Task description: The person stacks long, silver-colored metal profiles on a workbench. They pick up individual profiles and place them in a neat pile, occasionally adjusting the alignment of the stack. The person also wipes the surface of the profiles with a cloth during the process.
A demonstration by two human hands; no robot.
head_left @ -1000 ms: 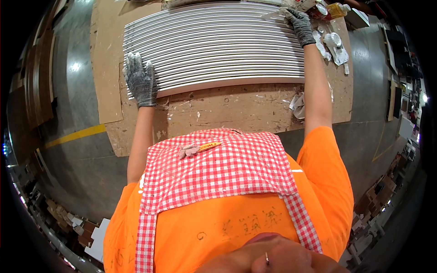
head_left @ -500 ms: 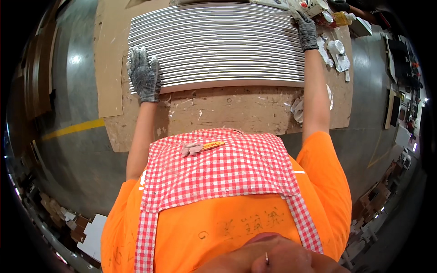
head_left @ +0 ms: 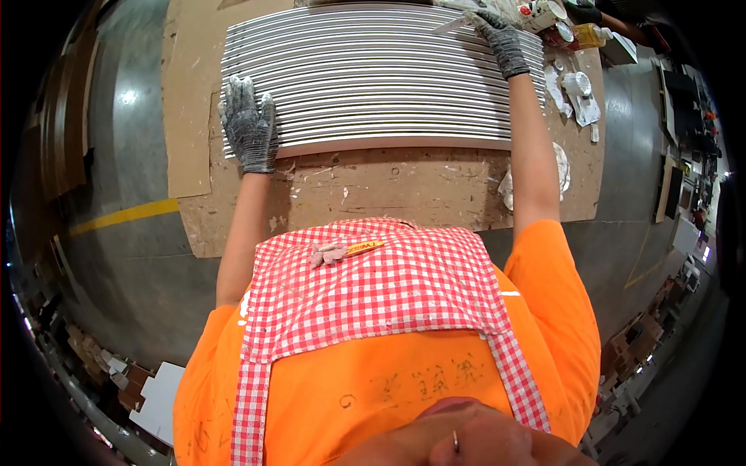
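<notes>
Grey workshop floor point(head_left: 132, 287) spread out on both sides of me, marked on the left by a yellow line point(head_left: 124, 217). Before me stood a brown worktable point(head_left: 373, 186), its top flecked with white. On its far part lay the ribbed panel point(head_left: 373, 85), flat, pale ridges and dark grooves running from left to right, its plain near edge facing me. My left hand point(head_left: 250, 128), in a grey glove, rested on the panel's left end, open, fingers stretched away from me and thumb a little apart. My right hand point(head_left: 501, 43), gloved alike, was at the far right corner, fingers closed around a scraper. Beside my right forearm lay a crumpled white cloth point(head_left: 507, 190). Beyond my right hand, a bottle of yellow liquid point(head_left: 590, 36) lay near a white cup point(head_left: 542, 14). Smallest was the scraper point(head_left: 452, 25), its thin blade pointing left over the ridges; whether it touched them I couldn't tell.
</notes>
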